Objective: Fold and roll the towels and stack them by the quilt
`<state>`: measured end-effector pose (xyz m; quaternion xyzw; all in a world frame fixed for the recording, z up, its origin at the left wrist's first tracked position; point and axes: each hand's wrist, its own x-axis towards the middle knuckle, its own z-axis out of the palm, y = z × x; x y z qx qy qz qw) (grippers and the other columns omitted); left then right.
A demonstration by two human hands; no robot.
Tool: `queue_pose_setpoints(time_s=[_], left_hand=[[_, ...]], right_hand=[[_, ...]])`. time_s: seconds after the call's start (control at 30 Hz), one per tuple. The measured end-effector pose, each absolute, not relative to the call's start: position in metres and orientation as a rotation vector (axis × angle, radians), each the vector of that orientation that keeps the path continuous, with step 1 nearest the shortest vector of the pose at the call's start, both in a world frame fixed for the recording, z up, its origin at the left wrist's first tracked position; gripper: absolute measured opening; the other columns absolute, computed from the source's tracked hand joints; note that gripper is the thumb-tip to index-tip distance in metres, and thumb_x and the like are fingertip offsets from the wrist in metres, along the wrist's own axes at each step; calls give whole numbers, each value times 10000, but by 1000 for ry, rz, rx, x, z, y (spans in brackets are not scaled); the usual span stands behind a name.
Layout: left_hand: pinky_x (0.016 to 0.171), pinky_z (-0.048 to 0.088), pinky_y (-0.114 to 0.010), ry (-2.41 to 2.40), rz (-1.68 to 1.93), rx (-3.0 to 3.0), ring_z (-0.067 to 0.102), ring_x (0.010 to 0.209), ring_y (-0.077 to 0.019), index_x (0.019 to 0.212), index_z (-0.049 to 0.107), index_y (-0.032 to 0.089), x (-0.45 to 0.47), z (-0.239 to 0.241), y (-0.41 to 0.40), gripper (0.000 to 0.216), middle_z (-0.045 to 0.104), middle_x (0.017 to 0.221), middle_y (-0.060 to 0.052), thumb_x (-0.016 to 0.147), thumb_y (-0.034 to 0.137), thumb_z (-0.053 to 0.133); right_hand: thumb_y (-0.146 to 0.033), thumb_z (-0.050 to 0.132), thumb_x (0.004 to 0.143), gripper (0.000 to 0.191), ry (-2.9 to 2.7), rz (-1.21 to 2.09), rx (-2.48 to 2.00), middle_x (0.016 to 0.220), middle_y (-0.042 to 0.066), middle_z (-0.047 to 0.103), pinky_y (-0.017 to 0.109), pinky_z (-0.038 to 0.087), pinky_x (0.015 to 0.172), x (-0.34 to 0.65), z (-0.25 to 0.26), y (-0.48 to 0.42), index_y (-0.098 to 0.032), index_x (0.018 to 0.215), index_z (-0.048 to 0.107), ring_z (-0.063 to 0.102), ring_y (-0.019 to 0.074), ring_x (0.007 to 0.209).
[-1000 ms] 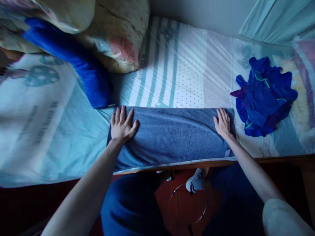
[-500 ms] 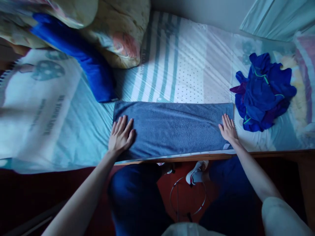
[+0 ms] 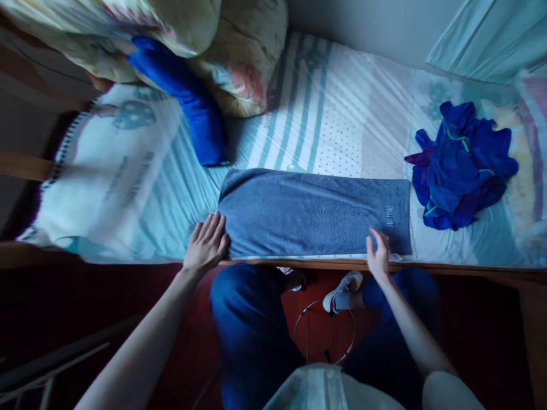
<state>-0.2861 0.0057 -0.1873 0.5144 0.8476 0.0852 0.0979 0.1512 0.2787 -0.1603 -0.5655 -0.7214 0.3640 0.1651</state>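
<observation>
Head view: two loose hands at a towel's near edge

The left hand (image 3: 205,242) lies palm down, fingers straight and close together, clamped on nothing; it rests at the near left corner of the blue-grey towel (image 3: 307,213), where its weight would keep that end from sliding. The right hand (image 3: 379,250), thumb and fingers apart, is at the near right part; whether it touches cannot be told. The towel lies stretched along the bed's wooden edge (image 3: 307,263), within easy reach of both arms, a few creases running across it. Beyond its right end sits a heap of blue clothes (image 3: 465,171), apart from it; past its far left corner, a rolled blue cloth (image 3: 192,108) leans from the quilt (image 3: 245,68). No container can be clearly made out.
</observation>
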Motion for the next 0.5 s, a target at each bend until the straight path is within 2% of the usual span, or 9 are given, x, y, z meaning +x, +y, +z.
queue_pose_setpoints(time_s=[0.07, 0.1, 0.17, 0.3, 0.5], left_hand=[[1255, 202, -507, 2497, 191, 1497, 258, 1552, -307, 1522, 405, 5, -287, -185, 8, 703, 338, 1632, -217, 977, 409, 219], [1249, 216, -513, 2494, 159, 1475, 266, 1549, -312, 1528, 401, 17, -287, -183, 10, 696, 339, 1633, -214, 969, 399, 236], [1232, 249, -533, 2489, 100, 1427, 288, 1539, -326, 1540, 394, 45, -287, -180, 15, 685, 355, 1626, -212, 948, 372, 287], [1189, 297, -584, 2473, -7, 1365, 333, 1513, -363, 1538, 398, 49, -286, -175, 29, 693, 389, 1599, -242, 904, 324, 347], [1132, 363, -614, 2478, -85, 1355, 384, 1479, -386, 1497, 454, 37, -284, -168, 44, 677, 425, 1563, -273, 868, 276, 376]], right_hand=[[-450, 500, 1007, 368, -1665, 1478, -1752, 1240, 109, 709, 379, 520, 1034, 137, -162, 231, -216, 1222, 685, 635, 250, 1208], [-447, 523, 1006, 350, -1593, 1572, -1773, 1178, 98, 721, 370, 557, 964, 129, -164, 212, -204, 1193, 691, 669, 244, 1127], [-426, 585, 993, 328, -1490, 1706, -1793, 1188, 86, 696, 387, 584, 904, 111, -168, 186, -189, 1206, 666, 679, 223, 1050], [-397, 640, 973, 383, -1371, 1873, -1790, 1301, 92, 626, 448, 580, 924, 78, -170, 175, -185, 1290, 605, 651, 230, 1095], [-393, 642, 973, 384, -1207, 2032, -1803, 1275, 90, 637, 439, 588, 903, 58, -162, 193, -176, 1287, 603, 660, 223, 1072]])
